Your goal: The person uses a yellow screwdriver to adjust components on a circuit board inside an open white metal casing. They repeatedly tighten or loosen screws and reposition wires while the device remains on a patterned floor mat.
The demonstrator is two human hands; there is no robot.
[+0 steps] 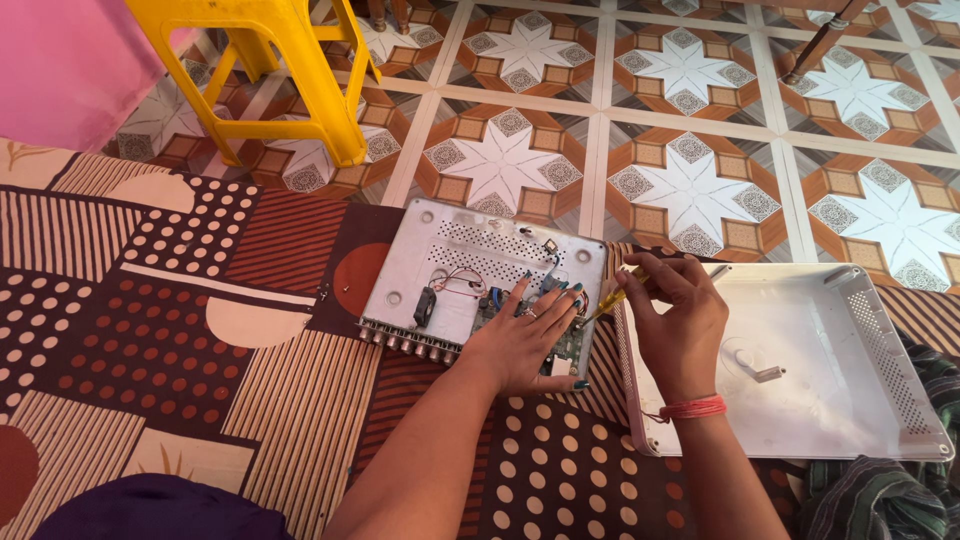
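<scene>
An opened white electronics box lies on a patterned cloth, its green circuit board and wires exposed. My left hand rests flat on the circuit board, fingers spread, holding it down. My right hand grips a yellow-handled screwdriver whose tip points at the board's right edge. A red thread band circles my right wrist.
The box's white lid lies upturned to the right on the cloth. A yellow plastic stool stands on the tiled floor at the back left. Pink fabric hangs at top left. A small screw lies on the cloth.
</scene>
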